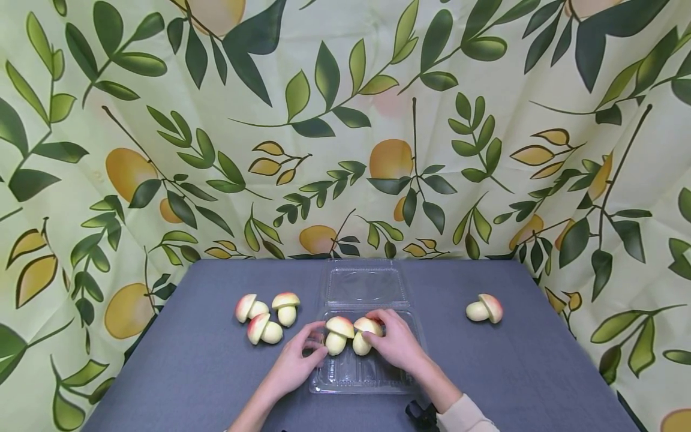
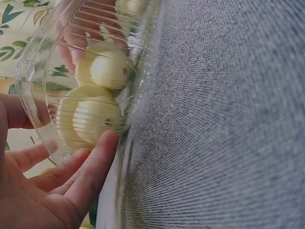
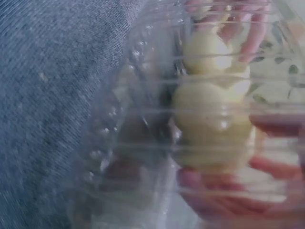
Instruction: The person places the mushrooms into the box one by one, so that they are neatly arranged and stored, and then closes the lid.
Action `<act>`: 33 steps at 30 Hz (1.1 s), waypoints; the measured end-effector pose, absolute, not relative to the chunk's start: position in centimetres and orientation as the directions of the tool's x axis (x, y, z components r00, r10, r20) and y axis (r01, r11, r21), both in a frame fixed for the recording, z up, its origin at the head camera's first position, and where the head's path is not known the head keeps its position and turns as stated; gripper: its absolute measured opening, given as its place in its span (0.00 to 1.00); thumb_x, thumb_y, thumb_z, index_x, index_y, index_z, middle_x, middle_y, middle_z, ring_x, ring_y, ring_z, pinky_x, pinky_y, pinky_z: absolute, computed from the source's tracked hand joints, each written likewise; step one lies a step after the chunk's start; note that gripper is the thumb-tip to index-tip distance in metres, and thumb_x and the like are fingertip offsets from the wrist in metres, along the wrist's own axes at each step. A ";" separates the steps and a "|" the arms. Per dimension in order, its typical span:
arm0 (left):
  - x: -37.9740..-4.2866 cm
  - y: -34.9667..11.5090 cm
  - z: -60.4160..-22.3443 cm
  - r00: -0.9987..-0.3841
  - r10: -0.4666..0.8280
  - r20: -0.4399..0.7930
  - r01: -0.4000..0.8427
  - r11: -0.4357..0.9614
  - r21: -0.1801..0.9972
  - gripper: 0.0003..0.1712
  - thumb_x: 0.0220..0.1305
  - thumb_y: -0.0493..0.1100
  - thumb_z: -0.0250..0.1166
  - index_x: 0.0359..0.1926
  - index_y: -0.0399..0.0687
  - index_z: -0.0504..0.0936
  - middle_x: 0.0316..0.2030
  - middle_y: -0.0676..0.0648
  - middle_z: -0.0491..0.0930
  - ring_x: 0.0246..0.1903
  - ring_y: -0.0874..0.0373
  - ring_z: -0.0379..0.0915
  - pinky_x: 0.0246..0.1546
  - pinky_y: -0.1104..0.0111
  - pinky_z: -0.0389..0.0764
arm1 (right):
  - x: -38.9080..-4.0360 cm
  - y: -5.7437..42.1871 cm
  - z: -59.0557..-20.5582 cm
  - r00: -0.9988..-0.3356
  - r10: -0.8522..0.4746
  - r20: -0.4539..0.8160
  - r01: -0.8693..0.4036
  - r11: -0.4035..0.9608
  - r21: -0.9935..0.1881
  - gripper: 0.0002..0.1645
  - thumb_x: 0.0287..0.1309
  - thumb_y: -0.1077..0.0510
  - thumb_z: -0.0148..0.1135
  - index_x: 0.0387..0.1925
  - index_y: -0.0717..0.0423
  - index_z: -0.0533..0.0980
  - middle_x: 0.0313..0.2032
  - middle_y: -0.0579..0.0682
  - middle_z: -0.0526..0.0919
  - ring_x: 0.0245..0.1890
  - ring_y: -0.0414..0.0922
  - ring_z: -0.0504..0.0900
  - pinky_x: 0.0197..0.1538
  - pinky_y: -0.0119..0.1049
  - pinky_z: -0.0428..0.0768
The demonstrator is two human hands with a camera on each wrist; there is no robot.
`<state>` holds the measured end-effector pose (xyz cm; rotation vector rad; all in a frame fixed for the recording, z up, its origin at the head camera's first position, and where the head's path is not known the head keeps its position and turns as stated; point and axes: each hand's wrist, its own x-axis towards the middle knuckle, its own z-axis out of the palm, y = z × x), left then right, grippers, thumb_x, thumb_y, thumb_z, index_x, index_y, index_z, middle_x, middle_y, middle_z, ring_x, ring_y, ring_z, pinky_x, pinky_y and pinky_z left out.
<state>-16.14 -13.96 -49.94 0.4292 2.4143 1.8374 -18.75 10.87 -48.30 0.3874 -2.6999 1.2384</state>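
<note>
Two toy mushrooms with pale stems and red-tinged caps are side by side within a clear plastic clamshell box [image 1: 372,387], its lid [image 1: 367,287] folded back. My right hand [image 1: 396,339] pinches the right mushroom [image 1: 360,344] between thumb and fingers. Beside the left mushroom [image 1: 336,343], my left hand [image 1: 297,357] has its fingers loosely spread at the box's left side. Through the ribbed wall in the left wrist view, both pale stems show, and a left fingertip [image 2: 107,140] touches the wall. The right wrist view is blurred, with the mushrooms [image 3: 209,107] seen through plastic.
To the left on the grey table [image 1: 178,366] lie three more toy mushrooms [image 1: 286,309] in a group. Another mushroom [image 1: 486,308] lies alone on the right. A leaf-patterned curtain [image 1: 345,150] hangs behind the table. A small black object [image 1: 421,413] is by the right wrist.
</note>
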 end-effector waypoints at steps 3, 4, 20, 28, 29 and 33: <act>-16.2 -13.9 -49.9 -0.958 0.266 0.105 0.174 0.252 0.952 0.30 0.67 0.35 0.67 0.68 0.38 0.70 0.51 0.36 0.77 0.45 0.46 0.82 0.34 0.66 0.87 | -18.7 11.0 -48.1 -0.956 -0.174 0.236 -0.292 0.627 -0.722 0.18 0.54 0.58 0.75 0.47 0.54 0.82 0.43 0.46 0.81 0.46 0.47 0.80 0.51 0.46 0.79; -16.2 -13.9 -49.9 -0.958 0.266 0.103 0.173 0.255 0.951 0.30 0.67 0.35 0.67 0.68 0.38 0.70 0.51 0.36 0.77 0.45 0.46 0.82 0.34 0.66 0.87 | -18.7 11.1 -48.0 -0.956 -0.175 0.238 -0.294 0.628 -0.720 0.18 0.54 0.58 0.75 0.48 0.54 0.82 0.43 0.46 0.81 0.47 0.48 0.80 0.51 0.46 0.79; -16.1 -13.8 -49.8 -0.959 0.265 0.101 0.173 0.265 0.949 0.30 0.67 0.35 0.67 0.68 0.38 0.70 0.52 0.35 0.77 0.45 0.45 0.82 0.35 0.66 0.87 | -17.6 12.7 -45.2 -0.958 -0.194 0.211 -0.286 0.628 -0.724 0.15 0.60 0.60 0.70 0.49 0.58 0.83 0.46 0.52 0.83 0.49 0.50 0.81 0.50 0.49 0.84; -16.2 -13.8 -49.9 -0.960 0.261 0.104 0.172 0.252 0.952 0.29 0.67 0.34 0.66 0.68 0.38 0.70 0.52 0.35 0.77 0.46 0.44 0.81 0.34 0.65 0.87 | -17.2 13.8 -43.9 -0.965 -0.183 0.186 -0.260 0.616 -0.744 0.15 0.63 0.61 0.68 0.51 0.58 0.82 0.46 0.51 0.83 0.49 0.53 0.79 0.54 0.51 0.82; -16.2 -13.9 -49.9 -0.959 0.261 0.107 0.175 0.256 0.951 0.29 0.67 0.34 0.66 0.68 0.38 0.70 0.51 0.35 0.77 0.46 0.44 0.81 0.34 0.65 0.87 | -17.2 14.0 -43.8 -0.967 -0.182 0.179 -0.254 0.617 -0.745 0.15 0.63 0.61 0.67 0.52 0.58 0.82 0.47 0.51 0.83 0.49 0.53 0.79 0.54 0.51 0.82; -16.2 -13.9 -49.9 -0.959 0.260 0.113 0.189 0.286 0.939 0.29 0.67 0.35 0.67 0.67 0.39 0.71 0.51 0.36 0.78 0.45 0.47 0.82 0.34 0.68 0.86 | -17.2 14.8 -43.5 -0.971 -0.175 0.163 -0.237 0.622 -0.747 0.16 0.65 0.60 0.67 0.53 0.58 0.81 0.49 0.52 0.82 0.50 0.52 0.79 0.55 0.52 0.81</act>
